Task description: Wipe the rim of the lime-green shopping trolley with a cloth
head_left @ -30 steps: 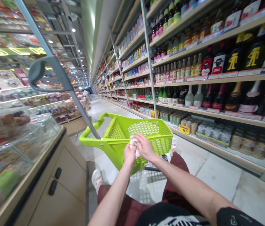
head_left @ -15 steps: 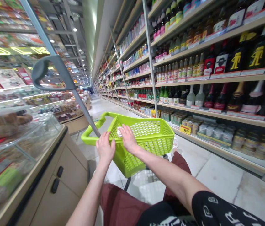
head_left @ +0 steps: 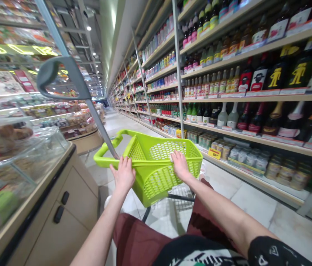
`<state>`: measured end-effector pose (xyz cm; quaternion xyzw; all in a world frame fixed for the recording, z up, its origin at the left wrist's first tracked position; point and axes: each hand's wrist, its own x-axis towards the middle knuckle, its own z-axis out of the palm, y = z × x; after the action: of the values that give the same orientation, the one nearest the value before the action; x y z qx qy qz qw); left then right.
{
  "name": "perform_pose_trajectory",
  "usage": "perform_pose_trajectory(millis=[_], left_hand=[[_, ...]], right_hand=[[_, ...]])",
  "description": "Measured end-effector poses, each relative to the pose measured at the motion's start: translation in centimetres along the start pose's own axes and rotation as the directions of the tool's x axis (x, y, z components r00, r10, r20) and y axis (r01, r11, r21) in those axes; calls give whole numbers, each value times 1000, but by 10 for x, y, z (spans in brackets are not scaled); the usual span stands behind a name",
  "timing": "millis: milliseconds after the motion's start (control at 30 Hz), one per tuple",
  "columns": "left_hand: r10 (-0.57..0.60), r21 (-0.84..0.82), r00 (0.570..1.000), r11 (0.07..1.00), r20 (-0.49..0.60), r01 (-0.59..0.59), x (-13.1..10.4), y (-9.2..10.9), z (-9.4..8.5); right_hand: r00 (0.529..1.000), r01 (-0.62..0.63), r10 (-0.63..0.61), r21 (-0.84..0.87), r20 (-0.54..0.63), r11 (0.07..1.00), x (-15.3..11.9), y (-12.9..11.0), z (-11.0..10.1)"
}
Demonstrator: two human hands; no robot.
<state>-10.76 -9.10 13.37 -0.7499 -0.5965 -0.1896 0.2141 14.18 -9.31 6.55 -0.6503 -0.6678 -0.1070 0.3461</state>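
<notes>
A lime-green shopping cart basket [head_left: 158,184] with perforated walls stands in front of me. My left hand [head_left: 124,174] rests on its near rim, by the divider, with the fingers hooked over the edge. Farther right along that rim is my right hand [head_left: 180,166]. Its fingers curl over the edge and press a small white wad [head_left: 171,157], which looks like crumpled tissue and is mostly hidden. A grey pole with a looped grey handle [head_left: 81,79] rises from the cart's left end.
Shelves [head_left: 255,96] of bottles and cans run along the right, with a yellow price tag [head_left: 214,153] low down. On the left, a glass-topped food counter [head_left: 61,177] stands close to the cart. A tiled aisle [head_left: 114,120] stretches ahead between them.
My right hand has slid right along the near rim with the white wad, away from my left hand. My left hand stays near the divider. The view has shifted slightly.
</notes>
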Motion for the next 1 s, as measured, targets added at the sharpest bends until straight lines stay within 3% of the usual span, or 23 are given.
perform_pose_trajectory(millis=[167,267,367,467,533,633,700,833,933,1000], left_hand=[[47,13,999,999,9,-47,-5,5,0],[64,11,998,998,1,-64,-8,6,0],[67,10,998,998,-20,-67,-10,8,0],[71,1,997,997,-33,-71,-12,10,0],[73,-5,997,997,-34,-74,-12,10,1],[64,-11,998,998,-28,-64,-11,11,1],[59,-14,998,998,-29,-60,-10,11,2],[66,-39,998,997,-21,-67,-12,9,0],[83,-93,995,992,-51,-88,-13,3,-6],[14,-125,989,992,-147,-32,-11,-5,-13]], right_hand=[[967,254,-254,103,-12,962,6,-51,20],[960,280,-281,83,11,957,9,-51,21],[979,192,-191,-15,71,981,6,-5,8],[996,-30,42,-151,78,988,3,59,-13],[979,-188,200,-220,36,957,3,92,-24],[956,-290,294,-218,-14,932,3,105,-27],[975,-221,223,-143,-5,965,3,89,-19],[995,102,-104,123,8,987,4,20,4],[950,309,-309,269,-41,912,14,-38,6],[896,443,-429,293,-116,847,32,-77,-7]])
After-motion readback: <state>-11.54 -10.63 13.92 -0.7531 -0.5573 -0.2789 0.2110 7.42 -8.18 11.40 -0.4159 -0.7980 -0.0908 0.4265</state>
